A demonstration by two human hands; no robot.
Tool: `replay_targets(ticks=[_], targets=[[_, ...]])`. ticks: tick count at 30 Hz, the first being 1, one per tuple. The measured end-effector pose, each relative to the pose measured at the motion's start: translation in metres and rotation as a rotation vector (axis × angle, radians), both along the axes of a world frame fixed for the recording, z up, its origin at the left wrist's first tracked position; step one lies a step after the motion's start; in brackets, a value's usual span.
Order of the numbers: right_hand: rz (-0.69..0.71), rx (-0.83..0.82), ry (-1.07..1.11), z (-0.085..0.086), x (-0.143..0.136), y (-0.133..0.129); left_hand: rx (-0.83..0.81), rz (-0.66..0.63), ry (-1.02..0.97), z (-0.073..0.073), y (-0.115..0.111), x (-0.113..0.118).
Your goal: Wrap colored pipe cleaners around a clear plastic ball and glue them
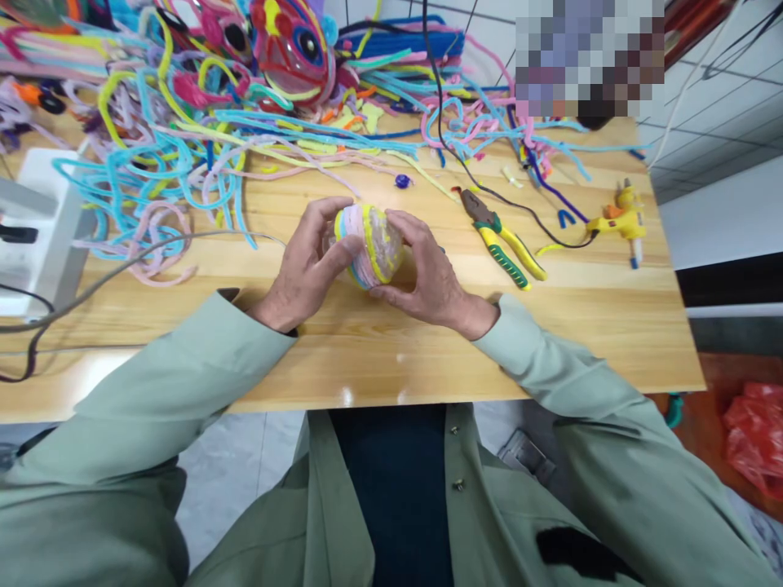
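Observation:
Between both hands is a clear rounded plastic piece (pixel 365 244) wrapped with pink, yellow and light blue pipe cleaners. My left hand (pixel 311 265) grips its left side, the thumb pressed on the pink band. On the opposite side, the fingers of my right hand (pixel 425 273) curl round the clear part, thumb low and fingertips on top. Pliers (pixel 495 236) with green and yellow handles lie to the right of my right hand. A small dark blue coil (pixel 402 181) rests just beyond the held piece.
Tangled pipe cleaners (pixel 152 163) cover the back and left of the wooden table (pixel 379 359). Decorated clear figures (pixel 294 49) stand behind them. A yellow glue gun (pixel 621 220) lies at the right, its black cord crossing the table. A white power strip (pixel 46 232) with cables sits left.

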State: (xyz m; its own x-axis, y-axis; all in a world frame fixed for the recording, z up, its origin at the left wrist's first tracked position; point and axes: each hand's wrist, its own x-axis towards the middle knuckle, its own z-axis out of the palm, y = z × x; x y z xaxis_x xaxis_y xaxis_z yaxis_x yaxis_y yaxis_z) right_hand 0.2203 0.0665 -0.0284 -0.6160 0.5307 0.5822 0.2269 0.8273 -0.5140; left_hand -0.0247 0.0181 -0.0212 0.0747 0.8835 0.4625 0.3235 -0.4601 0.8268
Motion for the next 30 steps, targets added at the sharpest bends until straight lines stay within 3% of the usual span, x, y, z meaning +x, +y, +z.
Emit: replay_targets(ticks=[7, 15, 25, 30], targets=[[-0.011, 0.04, 0.002, -0.001, 0.0, -0.003, 0.008, 0.094, 0.032, 0.007, -0.005, 0.007], [-0.015, 0.042, -0.033, 0.002, 0.0, -0.007, 0.029, 0.044, 0.07, 0.007, -0.005, 0.003], [-0.044, 0.178, -0.008, 0.004, -0.003, -0.007, 0.014, 0.042, 0.051, 0.012, -0.009, 0.005], [-0.008, 0.109, -0.034, 0.003, -0.001, -0.006, -0.022, 0.043, 0.034, 0.013, -0.009, 0.004]])
